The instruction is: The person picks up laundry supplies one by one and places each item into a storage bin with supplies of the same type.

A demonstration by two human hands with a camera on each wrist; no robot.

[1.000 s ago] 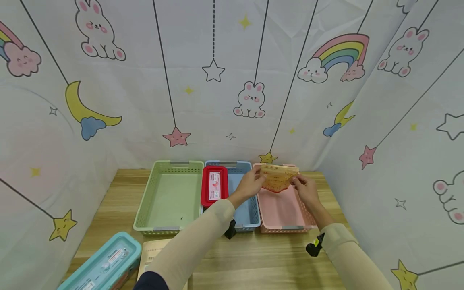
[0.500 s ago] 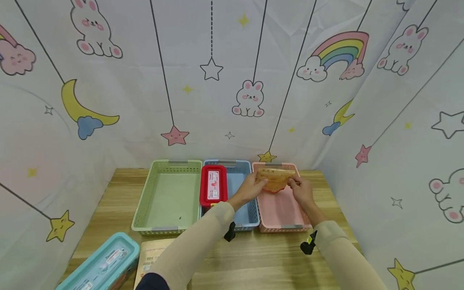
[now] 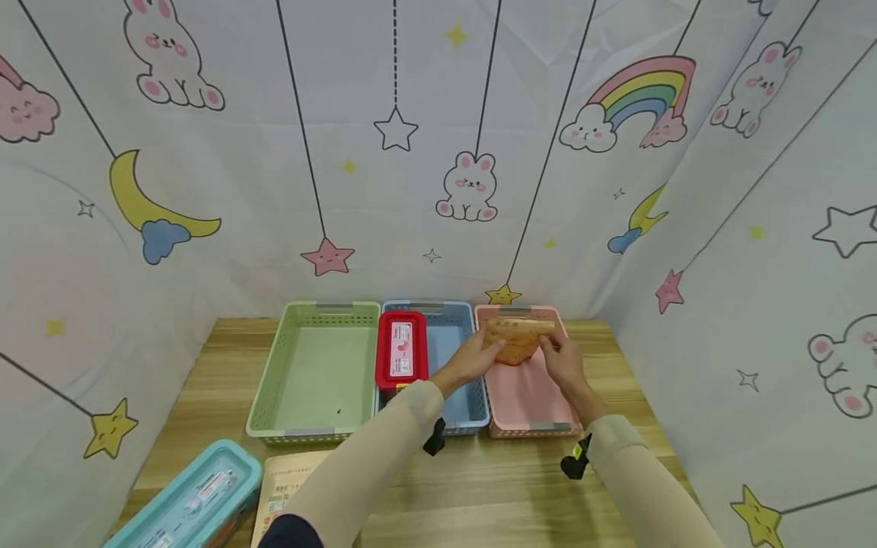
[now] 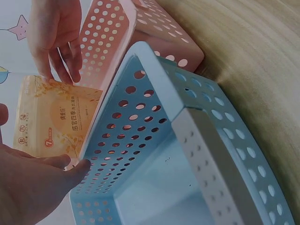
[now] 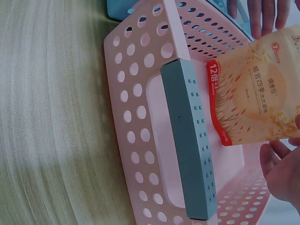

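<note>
Both hands hold a yellow-orange pouch (image 3: 515,341) of laundry pods over the back part of the pink basket (image 3: 530,399). My left hand (image 3: 473,356) grips one side of the pouch, with its thumb across the printed face in the left wrist view. On the other side, my right hand (image 3: 565,364) pinches the pouch edge; its thumb and fingers (image 5: 283,171) show at the right of the right wrist view. That view shows the pouch's red band (image 5: 218,101) inside the basket's outline. Whether the pouch touches the basket floor is unclear.
Left of the pink basket stand a blue basket (image 3: 473,399) and a green basket (image 3: 322,373). A red-lidded box (image 3: 402,350) sits in the blue one. A teal-lidded box (image 3: 195,495) and a beige packet (image 3: 281,483) lie at the table's front left.
The pouch has come down a little and slightly left, tilting so that less of its face shows. The right hand has drawn inward with it; both hands keep their hold.
</note>
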